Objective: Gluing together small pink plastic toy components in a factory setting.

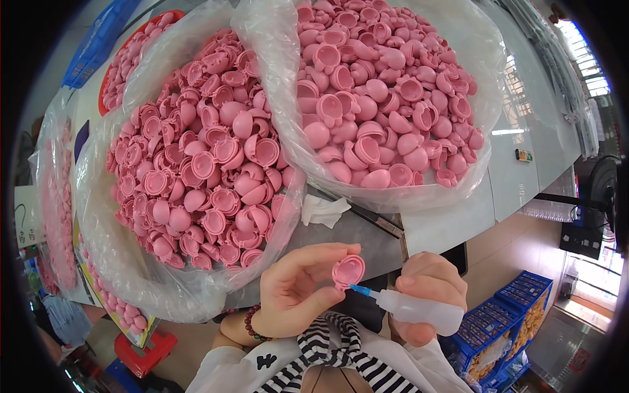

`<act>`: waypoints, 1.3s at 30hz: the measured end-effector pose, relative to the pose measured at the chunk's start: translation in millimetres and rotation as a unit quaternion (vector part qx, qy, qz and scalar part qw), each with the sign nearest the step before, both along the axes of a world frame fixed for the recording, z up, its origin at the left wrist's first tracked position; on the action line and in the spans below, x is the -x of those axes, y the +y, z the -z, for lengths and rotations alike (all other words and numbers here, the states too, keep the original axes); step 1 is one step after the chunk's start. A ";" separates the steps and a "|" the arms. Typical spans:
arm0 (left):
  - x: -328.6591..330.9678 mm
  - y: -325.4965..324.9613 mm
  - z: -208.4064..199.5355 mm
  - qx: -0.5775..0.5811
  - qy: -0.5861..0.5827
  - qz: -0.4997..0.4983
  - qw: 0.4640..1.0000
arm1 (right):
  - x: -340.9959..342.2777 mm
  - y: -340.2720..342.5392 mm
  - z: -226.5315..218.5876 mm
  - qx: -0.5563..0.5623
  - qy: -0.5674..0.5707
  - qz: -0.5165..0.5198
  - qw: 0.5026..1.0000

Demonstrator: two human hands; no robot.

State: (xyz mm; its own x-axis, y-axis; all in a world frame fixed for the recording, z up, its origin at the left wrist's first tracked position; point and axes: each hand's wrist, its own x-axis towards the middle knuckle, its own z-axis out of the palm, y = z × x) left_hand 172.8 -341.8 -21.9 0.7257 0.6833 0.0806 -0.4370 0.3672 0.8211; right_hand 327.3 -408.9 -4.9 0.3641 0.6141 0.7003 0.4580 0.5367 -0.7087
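Observation:
Between the thumb and fingers of my left hand (293,288) is a small pink plastic half shell (349,267), its hollow side showing. My right hand (429,283) grips a translucent white glue bottle (419,312) lying nearly level. Its blue nozzle tip (362,290) touches or nearly touches the lower rim of the half shell; the exact contact is too small to tell. Beyond my hands, a clear plastic bag (164,298) lies open, heaped with pink shell pieces (203,166). A second clear bag (419,196) at the far right holds more rounded pink halves (409,90).
A crumpled white tissue (324,211) lies on the grey table between the bags. A small green lighter-like object (523,155) rests at right. Blue crates (481,324) stand on the floor lower right, a red stool (145,354) lower left. A red basket (103,98) sits far left.

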 end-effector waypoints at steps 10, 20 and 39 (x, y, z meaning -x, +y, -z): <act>-0.5 -0.9 -1.9 0.001 -0.002 0.003 1.000 | 2.0 0.4 0.0 0.003 -0.017 0.028 0.999; -1.2 -1.6 -3.5 -0.041 0.034 -0.036 0.998 | -1.7 -2.8 2.3 0.006 -0.020 0.052 0.998; -0.1 -8.4 13.3 0.228 -0.226 0.116 0.940 | -157.0 -35.4 22.6 0.158 0.108 0.377 0.906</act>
